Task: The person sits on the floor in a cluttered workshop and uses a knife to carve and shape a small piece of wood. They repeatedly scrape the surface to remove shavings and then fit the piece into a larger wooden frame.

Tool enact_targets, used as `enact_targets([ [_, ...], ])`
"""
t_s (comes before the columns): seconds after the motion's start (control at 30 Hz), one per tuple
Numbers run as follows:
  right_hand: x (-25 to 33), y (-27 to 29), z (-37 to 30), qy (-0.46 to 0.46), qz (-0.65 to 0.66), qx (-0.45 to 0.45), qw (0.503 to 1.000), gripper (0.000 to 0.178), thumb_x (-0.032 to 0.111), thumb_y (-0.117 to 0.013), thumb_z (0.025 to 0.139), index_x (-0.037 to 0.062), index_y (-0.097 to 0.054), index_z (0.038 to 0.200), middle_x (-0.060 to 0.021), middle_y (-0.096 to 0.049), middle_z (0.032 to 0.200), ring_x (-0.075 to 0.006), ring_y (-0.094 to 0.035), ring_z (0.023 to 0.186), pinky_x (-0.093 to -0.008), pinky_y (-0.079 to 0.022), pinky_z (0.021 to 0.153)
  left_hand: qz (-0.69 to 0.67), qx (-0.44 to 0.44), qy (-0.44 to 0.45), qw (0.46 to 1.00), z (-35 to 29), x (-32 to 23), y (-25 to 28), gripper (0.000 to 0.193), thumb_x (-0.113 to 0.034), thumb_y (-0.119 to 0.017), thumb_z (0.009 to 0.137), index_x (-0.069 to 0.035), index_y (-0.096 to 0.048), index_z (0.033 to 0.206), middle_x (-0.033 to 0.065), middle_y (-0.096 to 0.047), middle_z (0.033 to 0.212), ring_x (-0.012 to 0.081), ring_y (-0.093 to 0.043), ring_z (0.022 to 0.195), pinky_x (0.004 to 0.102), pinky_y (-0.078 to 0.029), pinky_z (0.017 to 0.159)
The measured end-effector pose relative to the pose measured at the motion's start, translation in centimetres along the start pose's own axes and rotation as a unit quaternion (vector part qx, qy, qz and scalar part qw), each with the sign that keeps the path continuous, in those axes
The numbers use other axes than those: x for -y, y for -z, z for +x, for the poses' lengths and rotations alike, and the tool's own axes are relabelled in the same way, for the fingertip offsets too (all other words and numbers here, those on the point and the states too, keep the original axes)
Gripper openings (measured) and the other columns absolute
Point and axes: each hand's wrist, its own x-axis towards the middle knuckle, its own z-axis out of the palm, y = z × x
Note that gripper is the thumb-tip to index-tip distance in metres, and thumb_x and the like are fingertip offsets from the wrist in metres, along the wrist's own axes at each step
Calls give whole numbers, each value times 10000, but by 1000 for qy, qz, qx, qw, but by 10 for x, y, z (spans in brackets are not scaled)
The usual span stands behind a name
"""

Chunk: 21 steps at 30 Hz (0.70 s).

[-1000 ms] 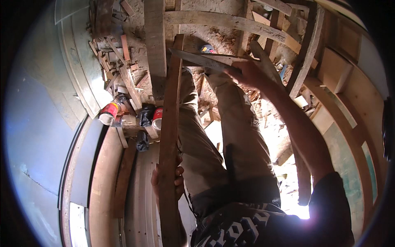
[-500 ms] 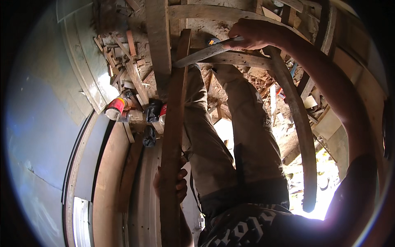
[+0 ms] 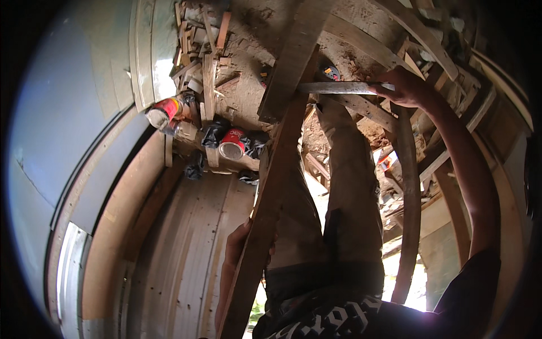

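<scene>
My left hand [image 3: 236, 244] is closed around a long, dark wooden beam [image 3: 278, 169] that slants up from the lower edge, left of my legs. Most of its fingers are hidden behind the beam. Up at the right, my right hand [image 3: 403, 87] grips one end of a flat grey strip [image 3: 339, 87]; whether it is wood or metal I cannot tell. The strip lies nearly level, and its other end meets the beam near the top. A broad board [image 3: 296, 56] crosses there too.
Curved timbers [image 3: 409, 198] of a wooden frame stand around my legs. Red cans [image 3: 232, 144] and black plastic bags [image 3: 215, 133] sit at the left, by wood scraps [image 3: 209, 79]. A bluish panel [image 3: 73, 113] and a corrugated metal sheet [image 3: 175, 243] line the left.
The view has shifted, bringing more of the metal sheet and cans into sight. The beam now slants more, and the grey strip has turned from tilted to nearly level. Both hands keep their grip.
</scene>
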Motion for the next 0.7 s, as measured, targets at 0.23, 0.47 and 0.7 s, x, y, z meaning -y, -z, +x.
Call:
enact_targets([
  [0.23, 5, 26, 24, 14, 18, 57, 998, 449, 510, -600, 975, 103, -763, 1072, -140, -706, 783, -297, -677, 716, -434, -527, 710, 25, -15, 38, 999, -2, -4, 15, 610, -469, -605, 938, -53, -486, 1368, 228, -672, 1027, 308, -724, 731, 395, -605, 517],
  [0.47, 7, 41, 39, 20, -21, 71, 997, 483, 541, -660, 928, 69, -759, 960, -148, -690, 758, -295, -665, 699, -453, -537, 699, 35, -55, 52, 996, -5, -5, 8, 617, -475, -598, 938, -37, -499, 1362, 229, -676, 1012, 312, -725, 707, 388, -609, 527],
  [0.7, 36, 95, 95, 75, -259, 126, 955, 571, 653, -734, 813, 88, -719, 893, -99, -653, 952, -240, -646, 874, -393, -561, 766, 73, -67, 17, 995, -8, -2, -6, 716, -474, -619, 936, 51, -445, 1390, 199, -684, 943, 224, -697, 625, 301, -579, 478],
])
